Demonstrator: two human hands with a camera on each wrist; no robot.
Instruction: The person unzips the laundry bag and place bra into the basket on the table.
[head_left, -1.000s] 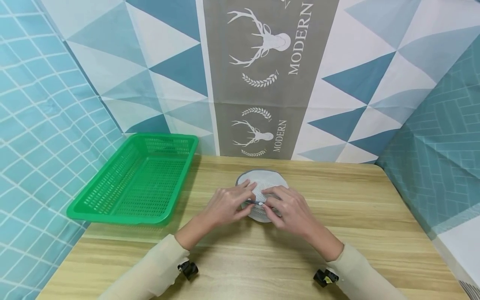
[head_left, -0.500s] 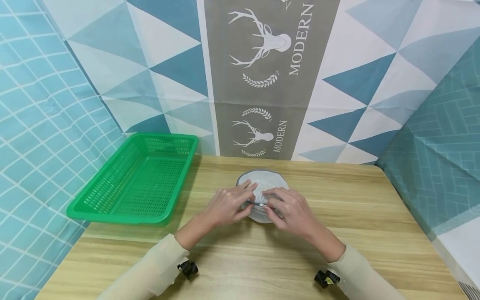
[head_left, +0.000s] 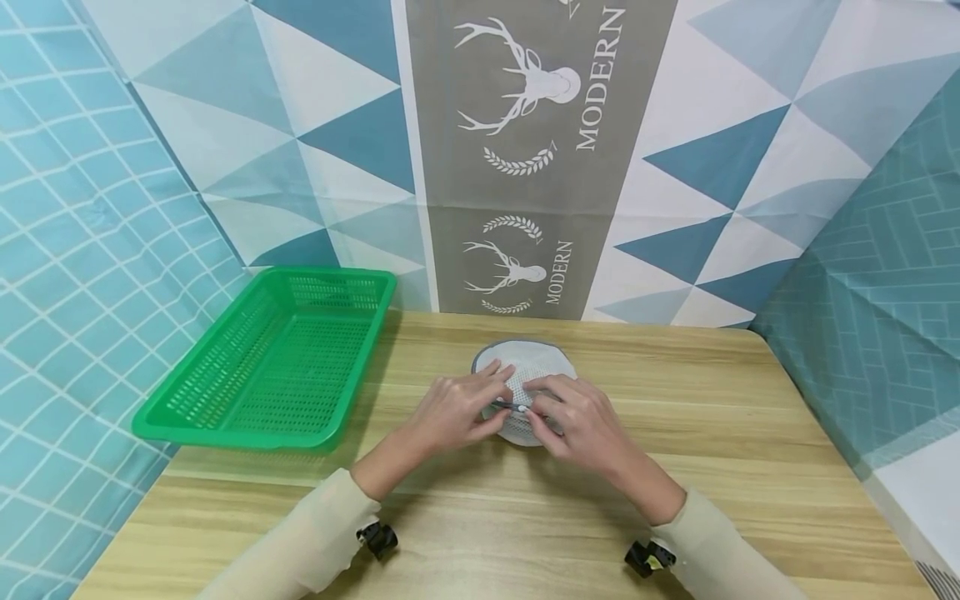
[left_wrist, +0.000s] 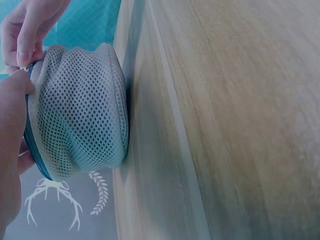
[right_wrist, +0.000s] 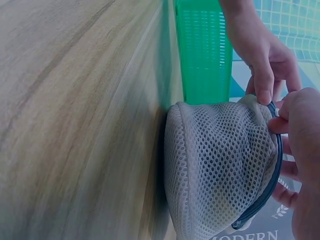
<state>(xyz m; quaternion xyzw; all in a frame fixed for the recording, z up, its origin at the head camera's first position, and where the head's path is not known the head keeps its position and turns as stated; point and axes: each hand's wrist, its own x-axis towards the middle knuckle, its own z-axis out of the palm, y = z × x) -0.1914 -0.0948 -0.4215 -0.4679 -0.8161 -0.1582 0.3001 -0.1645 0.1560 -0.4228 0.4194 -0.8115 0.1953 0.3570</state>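
A round mesh laundry bag (head_left: 542, 357), whitish with a dark zipper along its upper rim, stands on the wooden table between my hands. My left hand (head_left: 463, 408) pinches the bag's rim beside the zipper. Close to it, my right hand (head_left: 583, 418) pinches at the small white zipper pull (head_left: 522, 408), mostly covered by the fingertips. In the left wrist view the side wall of the mesh bag (left_wrist: 82, 112) looks rounded and slightly creased. From the right wrist, the dark zipper band (right_wrist: 272, 185) runs along the rim under my right fingers. The bag's inside is hidden.
A green plastic basket (head_left: 300, 375) with perforated walls sits on the left of the table (head_left: 675, 400). Patterned cloth walls (head_left: 510, 183) enclose the table at the back and both sides. Black wrist cameras (head_left: 377, 540) are strapped to both sleeves.
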